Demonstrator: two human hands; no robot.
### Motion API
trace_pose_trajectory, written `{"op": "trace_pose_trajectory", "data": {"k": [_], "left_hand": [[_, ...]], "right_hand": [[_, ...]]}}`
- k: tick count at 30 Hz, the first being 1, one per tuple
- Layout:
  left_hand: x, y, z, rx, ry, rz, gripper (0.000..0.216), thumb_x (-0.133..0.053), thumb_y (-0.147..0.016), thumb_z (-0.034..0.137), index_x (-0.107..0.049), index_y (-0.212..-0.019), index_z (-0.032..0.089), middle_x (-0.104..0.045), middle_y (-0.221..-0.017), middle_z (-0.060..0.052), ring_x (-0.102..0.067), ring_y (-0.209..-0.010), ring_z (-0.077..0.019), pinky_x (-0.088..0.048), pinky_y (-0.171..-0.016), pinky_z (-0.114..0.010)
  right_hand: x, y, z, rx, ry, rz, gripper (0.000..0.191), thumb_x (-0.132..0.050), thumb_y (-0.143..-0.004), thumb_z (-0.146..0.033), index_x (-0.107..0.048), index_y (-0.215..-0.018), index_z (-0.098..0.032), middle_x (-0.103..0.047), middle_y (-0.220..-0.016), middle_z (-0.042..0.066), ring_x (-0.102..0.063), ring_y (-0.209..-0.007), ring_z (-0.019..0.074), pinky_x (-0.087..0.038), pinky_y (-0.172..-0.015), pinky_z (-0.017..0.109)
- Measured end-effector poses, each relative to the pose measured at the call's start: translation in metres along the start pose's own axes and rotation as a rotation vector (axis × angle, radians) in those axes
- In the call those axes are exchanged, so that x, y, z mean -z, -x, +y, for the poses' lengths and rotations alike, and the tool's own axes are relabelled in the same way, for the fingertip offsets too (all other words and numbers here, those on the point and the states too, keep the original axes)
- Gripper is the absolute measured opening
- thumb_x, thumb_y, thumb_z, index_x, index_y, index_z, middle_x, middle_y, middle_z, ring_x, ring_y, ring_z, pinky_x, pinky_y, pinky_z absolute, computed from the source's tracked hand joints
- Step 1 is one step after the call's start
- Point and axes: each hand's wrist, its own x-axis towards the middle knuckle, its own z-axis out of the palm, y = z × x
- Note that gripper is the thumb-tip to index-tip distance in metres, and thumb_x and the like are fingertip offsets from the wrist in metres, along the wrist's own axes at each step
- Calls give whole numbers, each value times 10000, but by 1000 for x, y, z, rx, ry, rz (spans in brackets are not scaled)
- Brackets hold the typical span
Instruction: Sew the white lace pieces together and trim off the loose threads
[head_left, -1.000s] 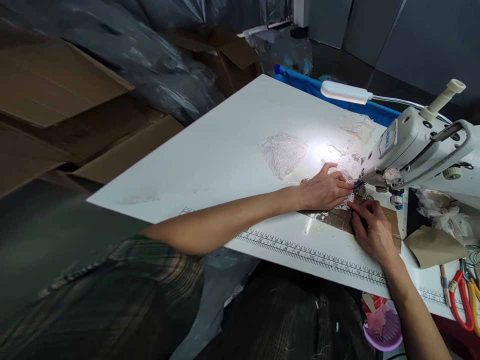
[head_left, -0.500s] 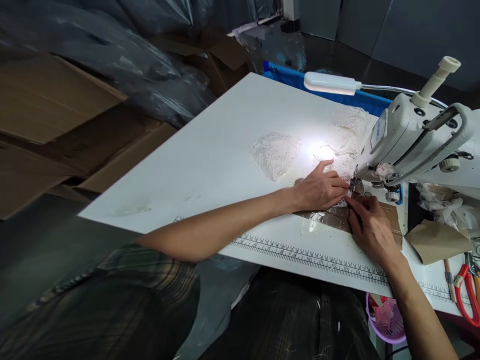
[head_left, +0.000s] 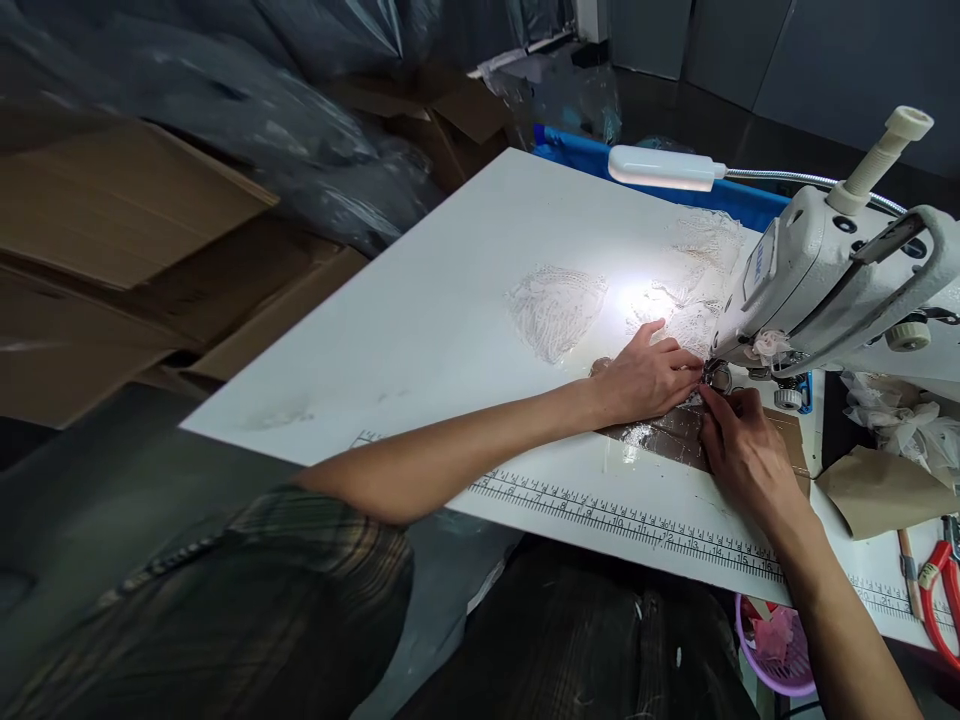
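Note:
A white sewing machine [head_left: 832, 270] stands at the right of a white table [head_left: 450, 300]. My left hand [head_left: 651, 375] lies on a piece of white lace [head_left: 686, 325] just left of the presser foot [head_left: 718, 375], fingers pressed down on the fabric. My right hand [head_left: 746, 455] rests on a brown taped patch [head_left: 679, 435] in front of the needle, its fingertips pinched on the lace edge at the foot. A second lace piece [head_left: 556, 310] lies loose to the left. More lace [head_left: 705, 245] is bunched behind the machine head.
A gooseneck lamp [head_left: 660, 168] lights the work area. A printed ruler [head_left: 622, 520] runs along the table's front edge. Red-handled scissors [head_left: 941, 600] and brown paper [head_left: 874, 490] lie at the right. A purple basket [head_left: 780, 655] hangs below. Cardboard boxes [head_left: 127, 260] and plastic bags stand to the left.
Both hands stayed at the presser foot, shifting slightly toward the needle. The camera view moved a little; the lace pieces on the table have not moved.

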Motion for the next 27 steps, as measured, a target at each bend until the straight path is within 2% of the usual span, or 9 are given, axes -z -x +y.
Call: {"op": "trace_pose_trajectory", "data": {"k": [2, 6, 10, 12, 15, 17, 21, 24, 27], "left_hand": [[-1, -1, 2, 20, -20, -1, 275, -459, -1031, 238, -733, -1033, 207, -753, -1129, -39, -681, -940, -185, -406, -1057, -515], [-2, -1, 5, 38, -43, -2, 269, -464, -1029, 233, -732, -1020, 209, -753, -1121, -37, -679, -922, -175, -433, -1013, -468], [0, -2, 2, 3, -66, 44, 277, -439, -1037, 221, -713, -1036, 178, -748, -1115, -59, -675, -875, -167, -444, -971, -439], [4, -3, -2, -3, -72, 84, 281, -422, -1040, 206, -698, -1051, 150, -743, -1110, -87, -669, -876, -167, -450, -941, -410], [14, -5, -8, -24, -60, 101, 295, -405, -1045, 198, -691, -1012, 130, -747, -1046, -99, -655, -884, -175, -459, -846, -359], [19, -5, -10, -69, -34, 75, 309, -403, -1044, 193, -697, -967, 137, -749, -1011, -90, -647, -860, -168, -453, -800, -339], [20, -3, -11, -166, 71, 3, 315, -424, -1026, 167, -715, -905, 160, -755, -1001, -72, -641, -829, -149, -453, -769, -325], [18, 1, -10, -262, 160, -61, 256, -483, -977, 141, -721, -883, 150, -753, -969, -74, -639, -813, -155, -479, -758, -319], [16, 3, -11, -305, 241, -120, 257, -477, -966, 89, -726, -918, 128, -748, -999, -98, -645, -861, -156, -513, -773, -289]], "right_hand": [[-1, 1, 2, -15, -41, 20, 405, -410, -982, -299, -617, -1318, -207, -604, -1060, 151, -618, -790, 235, -525, -647, 360], [0, 4, 13, -80, -190, 154, 429, -420, -966, -336, -628, -1313, -196, -616, -1059, 143, -637, -901, 253, -547, -763, 397], [12, 2, 32, -143, -258, 93, 393, -463, -923, -365, -687, -1169, -157, -643, -986, 122, -629, -766, 210, -533, -733, 361], [20, -2, 41, -135, -219, 68, 325, -467, -902, -362, -704, -1003, -164, -642, -931, 114, -617, -770, 214, -521, -719, 348], [27, -9, 57, -111, -72, 136, 256, -454, -879, -349, -660, -856, -197, -634, -904, 118, -591, -873, 257, -505, -768, 374], [26, -14, 68, -129, 49, 183, 251, -448, -871, -348, -647, -853, -196, -626, -904, 135, -565, -923, 291, -491, -819, 419], [15, -20, 83, -271, 204, 228, 277, -439, -870, -349, -643, -878, -161, -601, -934, 179, -533, -976, 338, -474, -841, 482], [8, -23, 85, -299, 219, 224, 286, -415, -881, -316, -648, -894, -152, -605, -956, 183, -547, -964, 323, -478, -803, 444], [10, -23, 84, -336, 212, 202, 287, -394, -876, -278, -652, -851, -155, -617, -878, 160, -571, -866, 286, -463, -736, 381]]}}
